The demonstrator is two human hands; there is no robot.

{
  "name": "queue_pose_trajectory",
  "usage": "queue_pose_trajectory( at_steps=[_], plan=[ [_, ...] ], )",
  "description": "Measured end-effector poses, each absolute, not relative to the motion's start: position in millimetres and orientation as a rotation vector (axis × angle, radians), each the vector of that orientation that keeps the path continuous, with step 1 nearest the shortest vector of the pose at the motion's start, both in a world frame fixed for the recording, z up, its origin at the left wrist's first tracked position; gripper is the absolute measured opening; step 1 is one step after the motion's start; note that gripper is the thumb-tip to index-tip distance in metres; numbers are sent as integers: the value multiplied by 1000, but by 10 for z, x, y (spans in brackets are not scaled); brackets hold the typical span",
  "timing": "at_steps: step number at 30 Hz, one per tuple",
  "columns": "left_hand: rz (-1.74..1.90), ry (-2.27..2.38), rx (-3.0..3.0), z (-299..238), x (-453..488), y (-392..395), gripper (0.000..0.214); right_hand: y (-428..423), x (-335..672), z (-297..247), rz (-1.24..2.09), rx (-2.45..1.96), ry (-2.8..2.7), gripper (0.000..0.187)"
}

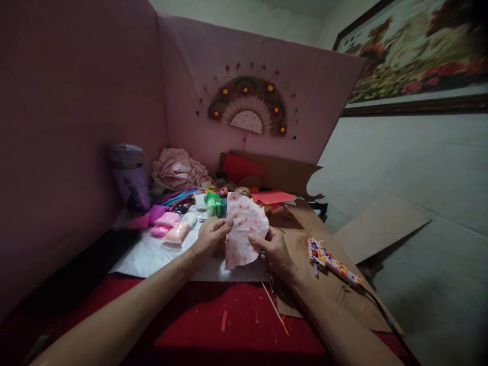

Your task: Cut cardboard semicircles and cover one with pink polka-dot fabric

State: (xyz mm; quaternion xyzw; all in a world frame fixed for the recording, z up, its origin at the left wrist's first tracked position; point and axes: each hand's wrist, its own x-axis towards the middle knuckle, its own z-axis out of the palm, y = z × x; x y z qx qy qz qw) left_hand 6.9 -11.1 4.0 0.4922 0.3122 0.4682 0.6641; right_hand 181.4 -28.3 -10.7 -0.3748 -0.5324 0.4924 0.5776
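Note:
Between my two hands I hold up a half-round piece of white fabric with red dots (244, 231), its straight edge on the left and its curved edge on the right. My left hand (214, 235) pinches the straight edge between thumb and fingers. On the curved side my right hand (277, 250) grips it, thumb in front and fingers mostly hidden behind. Under the hands lies a white sheet (152, 256). A floral-patterned glue gun (331, 262) rests on cardboard to the right of my right hand.
Packets of coloured clay (177, 229) lie left of my hands. Behind them are bunched dotted fabric (179, 169) and a purple container (130, 178). A decorated half-round fan (249, 104) hangs on the pink panel. Cardboard (299, 284) covers the right side; thin sticks (274, 307) lie on red cloth (183, 325).

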Motion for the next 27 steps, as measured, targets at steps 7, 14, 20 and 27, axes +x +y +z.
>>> queue_pose_trajectory(
  at_steps=[7,14,20,27],
  plan=[
    [1058,686,969,-11,135,-127,33,-233,1806,-152,1263,-782,-1217,30],
    [1029,637,1083,-95,124,-98,35,-243,1816,-137,1114,-880,-1264,30],
    [1195,672,1085,-25,60,-87,36,-266,1817,-144,1143,-838,-1333,20],
    [1302,627,1025,7,1,-55,27,-288,1814,-141,1280,-797,-1284,18]
  ],
)
